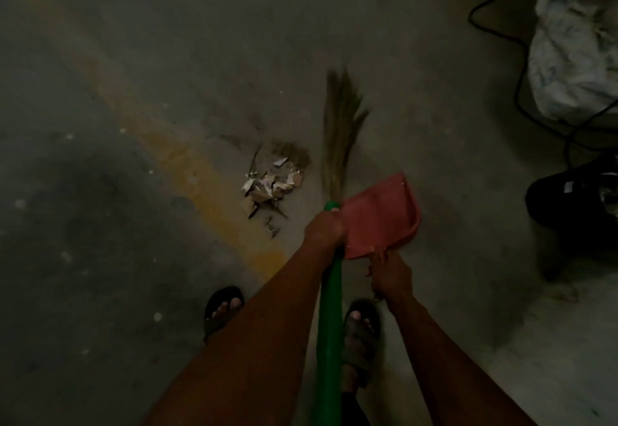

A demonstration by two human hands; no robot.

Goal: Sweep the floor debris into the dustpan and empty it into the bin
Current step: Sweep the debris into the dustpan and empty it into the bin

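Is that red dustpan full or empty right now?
Empty, as far as it shows: the red dustpan has a bare inside, and the debris lies on the floor beside it.

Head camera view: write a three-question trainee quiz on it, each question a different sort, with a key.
1. True or false: the debris pile already lies inside the red dustpan.
2. Which hand grips the green broom handle? A) left hand B) right hand
3. Fill in: the broom bristles lie to the ___ of the pile in the picture.

Key: 1. False, it lies on the floor, left of the dustpan. 2. A. 3. right.
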